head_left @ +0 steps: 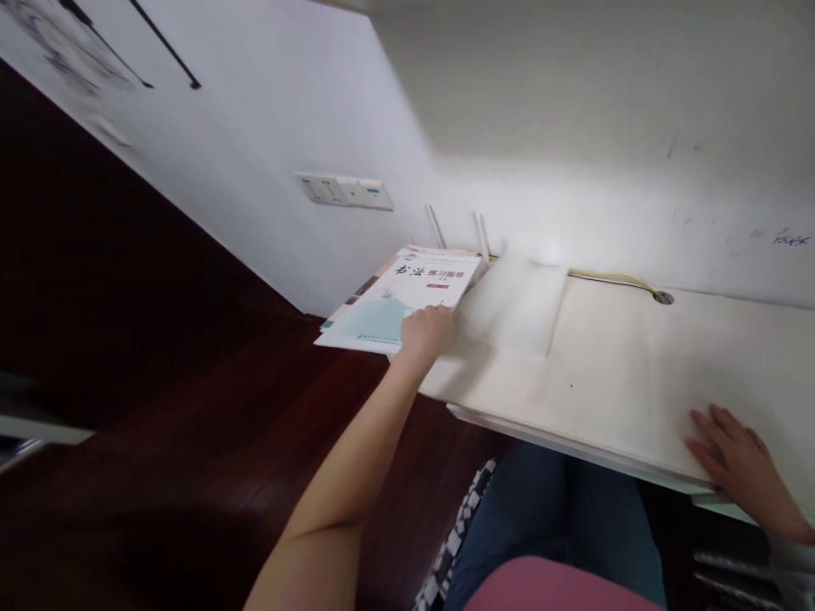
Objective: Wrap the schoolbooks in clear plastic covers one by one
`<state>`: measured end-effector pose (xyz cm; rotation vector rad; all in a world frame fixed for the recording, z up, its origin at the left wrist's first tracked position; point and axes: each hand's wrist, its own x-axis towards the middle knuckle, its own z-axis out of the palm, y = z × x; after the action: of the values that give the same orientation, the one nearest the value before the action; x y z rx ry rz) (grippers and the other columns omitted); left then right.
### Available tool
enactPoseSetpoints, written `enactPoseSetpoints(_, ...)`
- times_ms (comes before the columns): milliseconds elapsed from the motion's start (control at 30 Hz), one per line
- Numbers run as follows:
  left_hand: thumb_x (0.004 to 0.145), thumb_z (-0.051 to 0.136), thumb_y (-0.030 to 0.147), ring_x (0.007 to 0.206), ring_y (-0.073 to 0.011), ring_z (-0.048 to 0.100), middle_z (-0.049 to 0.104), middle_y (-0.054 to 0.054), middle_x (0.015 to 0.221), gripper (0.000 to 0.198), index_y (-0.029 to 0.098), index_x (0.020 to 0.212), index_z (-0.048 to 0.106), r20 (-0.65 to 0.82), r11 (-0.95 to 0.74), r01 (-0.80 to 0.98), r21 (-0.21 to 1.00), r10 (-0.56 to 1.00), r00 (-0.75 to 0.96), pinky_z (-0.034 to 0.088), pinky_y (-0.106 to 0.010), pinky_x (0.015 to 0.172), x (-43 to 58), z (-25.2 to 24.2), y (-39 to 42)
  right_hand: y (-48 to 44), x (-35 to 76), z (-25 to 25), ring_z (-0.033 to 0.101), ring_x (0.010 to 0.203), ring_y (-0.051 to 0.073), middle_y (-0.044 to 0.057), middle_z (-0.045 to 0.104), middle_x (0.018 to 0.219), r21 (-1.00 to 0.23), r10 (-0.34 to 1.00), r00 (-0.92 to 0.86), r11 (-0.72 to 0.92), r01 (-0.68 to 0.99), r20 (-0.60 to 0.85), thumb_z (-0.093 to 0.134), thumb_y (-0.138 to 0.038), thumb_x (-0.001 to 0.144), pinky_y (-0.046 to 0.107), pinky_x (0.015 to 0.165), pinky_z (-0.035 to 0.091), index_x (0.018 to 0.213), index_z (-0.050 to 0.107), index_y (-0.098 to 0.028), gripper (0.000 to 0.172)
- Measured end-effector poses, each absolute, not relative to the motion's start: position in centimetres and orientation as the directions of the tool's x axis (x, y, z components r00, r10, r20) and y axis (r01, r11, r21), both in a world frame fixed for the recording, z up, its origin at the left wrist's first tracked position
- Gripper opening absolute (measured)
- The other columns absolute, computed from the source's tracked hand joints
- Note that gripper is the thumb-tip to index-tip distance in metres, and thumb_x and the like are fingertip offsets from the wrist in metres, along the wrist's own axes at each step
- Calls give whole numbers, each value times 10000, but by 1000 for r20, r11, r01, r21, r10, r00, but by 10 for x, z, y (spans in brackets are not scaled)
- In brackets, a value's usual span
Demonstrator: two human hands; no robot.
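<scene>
1. Booklet [407, 293]: it lies on top of a small stack at the far left end of the desk [624, 356]. The cover reads "书法" in black and "练习指导" in red. The smaller print below is too blurred to read.
2. The left hand [428, 331] rests on the booklet's near right corner with its fingers curled and knuckles up. I cannot tell whether the thumb grips underneath.
3. The right hand [739, 458] lies flat on the desk's near right edge with its fingers spread, holding nothing.
4. A blue scribble [789, 239] marks the wall [573, 127] at far right, but it is illegible.
5. The desk top is pale and matte. A blurred white sheet [515, 301] lies just beside the booklet.
6. A yellow cable [615, 277] runs along the back edge into a cable hole [663, 298]. Thin white rods [435, 226] stand behind the stack.
7. A socket panel [344, 191] sits on the white left wall, above a dark red wooden floor [191, 407].
8. The stack juts past the desk's left end, over the floor. The desk between the two hands is bare.
</scene>
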<state>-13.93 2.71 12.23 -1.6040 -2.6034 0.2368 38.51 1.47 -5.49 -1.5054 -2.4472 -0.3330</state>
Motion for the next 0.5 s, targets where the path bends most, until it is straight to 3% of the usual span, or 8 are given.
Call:
enactPoseSetpoints(133, 843, 326, 99, 961, -326, 653, 671, -244, 1007, 381, 50, 1079, 621, -17, 453, 875, -174, 887, -462, 495, -375, 747, -142, 129, 25, 14, 383, -56, 475, 1258, 327, 181, 501, 1366, 94, 841, -431, 425, 901, 328, 327, -470, 923, 531, 972, 410, 1289, 488, -206, 480)
enactPoseSetpoints(267, 869, 287, 120, 957, -340, 650, 657, -262, 1030, 381, 34, 1125, 555, 163, 556, 814, -169, 830, -533, 490, -392, 753, -153, 161, 19, 12, 378, -54, 461, 1272, 321, 178, 500, 1367, 108, 840, -426, 415, 903, 335, 326, -456, 934, 521, 979, 407, 1293, 490, -204, 468)
enactPoseSetpoints(400, 876, 296, 98, 960, -323, 649, 669, -215, 1022, 333, 57, 1106, 535, 283, 617, 773, -147, 775, -565, 490, -407, 783, -151, 202, 1, 9, 373, -48, 459, 1276, 313, 175, 511, 1356, 115, 839, -415, 401, 909, 352, 327, -437, 943, 505, 975, 411, 1270, 516, -192, 451)
enactPoseSetpoints(500, 927, 320, 179, 944, -286, 643, 682, -135, 985, 284, 110, 1056, 563, 369, 598, 794, -107, 766, -527, 487, -427, 826, -142, 225, -15, 8, 368, -42, 473, 1262, 307, 176, 524, 1342, 113, 843, -405, 391, 913, 353, 349, -425, 943, 496, 979, 407, 1250, 543, -188, 434)
